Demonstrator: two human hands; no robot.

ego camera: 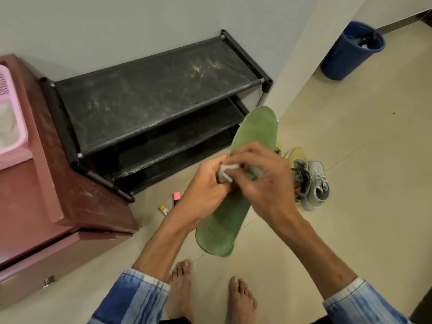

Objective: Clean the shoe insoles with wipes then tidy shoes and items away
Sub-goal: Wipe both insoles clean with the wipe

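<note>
I hold a long green insole (222,225) upright-slanted in front of me. My left hand (205,190) grips it at the middle from the left. My right hand (261,181) lies over the insole's middle, fingers curled, pinching a small folded white wipe (225,171) between both hands. A pair of pale sneakers (311,183) with grey laces sits on the floor just right of my hands; their toes are partly hidden by the insole.
An empty black three-tier shoe rack (149,99) stands against the wall. A brown cabinet (46,195) with a pink basket (9,136) is at left. Two small markers (170,203) lie on the tile floor. A blue bin (350,50) stands at the far right. My bare feet (210,298) are below.
</note>
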